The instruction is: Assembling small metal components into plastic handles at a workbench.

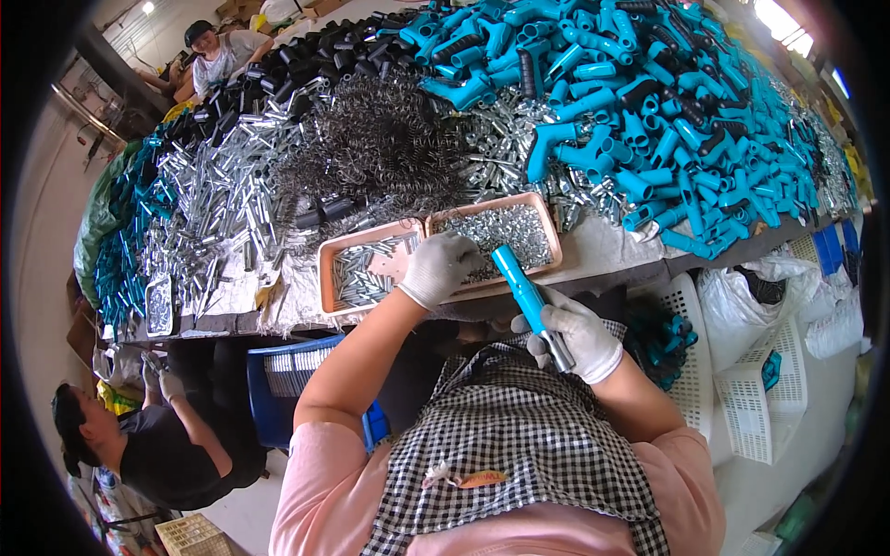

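A teal tube with a metal end [521, 292] slants in front of me, and my right hand [579, 335], in a white glove, is wrapped round its lower part. My left hand [439, 269], also gloved, reaches over the table's near edge to the inner rims of two shallow trays. Its fingers are curled at a pinkish tray of small metal parts [554, 243]; whatever is between them is hidden. Beside it, under my left wrist, a second tray [326, 285] holds slim metal pins.
Behind the trays are piled dark wire springs [380, 139], silvery metal tubes [209, 176] and teal tool handles [677, 157]. White plastic baskets [746, 417] stand at my right, a blue crate [269, 385] at my left. One person [176, 435] works at the left, another [222, 57] across the table.
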A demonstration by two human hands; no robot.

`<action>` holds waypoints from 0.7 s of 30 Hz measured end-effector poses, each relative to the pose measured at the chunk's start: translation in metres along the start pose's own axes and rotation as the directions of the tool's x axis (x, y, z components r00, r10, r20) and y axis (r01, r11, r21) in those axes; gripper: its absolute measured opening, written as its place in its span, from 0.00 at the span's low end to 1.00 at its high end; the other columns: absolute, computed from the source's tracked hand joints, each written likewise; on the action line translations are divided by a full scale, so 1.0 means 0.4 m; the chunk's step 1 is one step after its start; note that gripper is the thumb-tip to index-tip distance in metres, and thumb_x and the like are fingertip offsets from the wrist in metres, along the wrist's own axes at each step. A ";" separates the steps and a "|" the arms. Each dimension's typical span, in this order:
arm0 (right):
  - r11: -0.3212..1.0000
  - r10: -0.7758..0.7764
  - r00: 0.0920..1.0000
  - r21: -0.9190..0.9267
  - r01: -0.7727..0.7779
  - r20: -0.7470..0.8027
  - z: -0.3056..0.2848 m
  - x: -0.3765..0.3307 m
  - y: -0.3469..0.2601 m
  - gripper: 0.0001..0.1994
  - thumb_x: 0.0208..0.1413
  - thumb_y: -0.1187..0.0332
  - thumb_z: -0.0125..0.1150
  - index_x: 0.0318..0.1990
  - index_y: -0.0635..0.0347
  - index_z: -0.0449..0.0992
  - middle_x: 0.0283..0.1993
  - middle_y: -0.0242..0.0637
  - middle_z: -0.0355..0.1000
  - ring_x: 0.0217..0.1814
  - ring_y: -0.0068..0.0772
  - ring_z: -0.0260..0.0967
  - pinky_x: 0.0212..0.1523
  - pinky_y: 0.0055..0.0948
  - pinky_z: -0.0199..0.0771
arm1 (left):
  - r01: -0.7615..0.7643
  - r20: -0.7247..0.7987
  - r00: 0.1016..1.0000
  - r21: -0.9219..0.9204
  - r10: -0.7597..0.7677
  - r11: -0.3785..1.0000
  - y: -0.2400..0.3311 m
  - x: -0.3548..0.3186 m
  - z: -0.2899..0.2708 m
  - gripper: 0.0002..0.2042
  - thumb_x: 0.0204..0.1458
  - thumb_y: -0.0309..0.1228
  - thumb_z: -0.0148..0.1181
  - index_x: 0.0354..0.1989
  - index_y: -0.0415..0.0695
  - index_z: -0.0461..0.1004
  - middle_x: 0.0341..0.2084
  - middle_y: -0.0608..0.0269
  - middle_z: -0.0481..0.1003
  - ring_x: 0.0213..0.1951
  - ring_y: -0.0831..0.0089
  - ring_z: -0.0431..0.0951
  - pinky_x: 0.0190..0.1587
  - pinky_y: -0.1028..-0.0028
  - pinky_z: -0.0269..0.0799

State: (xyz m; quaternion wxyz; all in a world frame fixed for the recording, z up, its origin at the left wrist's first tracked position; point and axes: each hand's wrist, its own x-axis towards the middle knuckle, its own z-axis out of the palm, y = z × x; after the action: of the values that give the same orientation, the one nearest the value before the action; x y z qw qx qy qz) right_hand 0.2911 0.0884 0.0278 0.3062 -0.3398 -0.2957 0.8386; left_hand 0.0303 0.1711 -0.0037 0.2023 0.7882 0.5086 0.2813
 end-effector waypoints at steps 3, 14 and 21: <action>0.999 0.003 1.000 0.033 -0.003 0.014 0.004 0.002 0.001 0.27 0.65 0.61 0.52 0.69 0.54 0.56 0.45 0.43 0.73 0.30 0.25 0.74 0.27 0.25 0.77 | 0.033 -0.061 0.997 -0.098 -0.039 0.995 0.007 -0.013 -0.022 0.04 0.46 0.27 0.64 0.28 0.41 0.78 0.28 0.53 0.78 0.33 0.54 0.79 0.37 0.62 0.74; 0.992 0.044 0.980 0.109 -0.066 0.194 0.038 0.036 0.023 0.30 0.62 0.58 0.56 0.66 0.62 0.56 0.46 0.50 0.74 0.30 0.29 0.76 0.25 0.26 0.79 | -0.360 -0.180 0.927 -0.185 0.329 0.914 0.116 -0.101 -0.088 0.09 0.43 0.25 0.69 0.34 0.42 0.78 0.34 0.58 0.78 0.41 0.56 0.76 0.47 0.60 0.72; 0.990 0.098 0.960 -0.127 -0.067 0.263 0.067 0.027 0.010 0.31 0.62 0.59 0.57 0.67 0.67 0.55 0.47 0.50 0.73 0.30 0.29 0.74 0.27 0.26 0.78 | -0.287 -0.029 0.949 -0.483 0.313 0.827 0.122 -0.113 -0.097 0.09 0.37 0.27 0.74 0.27 0.45 0.80 0.36 0.56 0.77 0.49 0.56 0.73 0.55 0.60 0.67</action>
State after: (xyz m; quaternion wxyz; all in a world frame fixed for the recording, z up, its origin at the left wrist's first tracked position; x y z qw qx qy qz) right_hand 0.2635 0.0861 0.0367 0.2076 -0.2525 -0.3685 0.8703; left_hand 0.0241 0.1114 0.0447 0.3581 0.7897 0.2872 0.4069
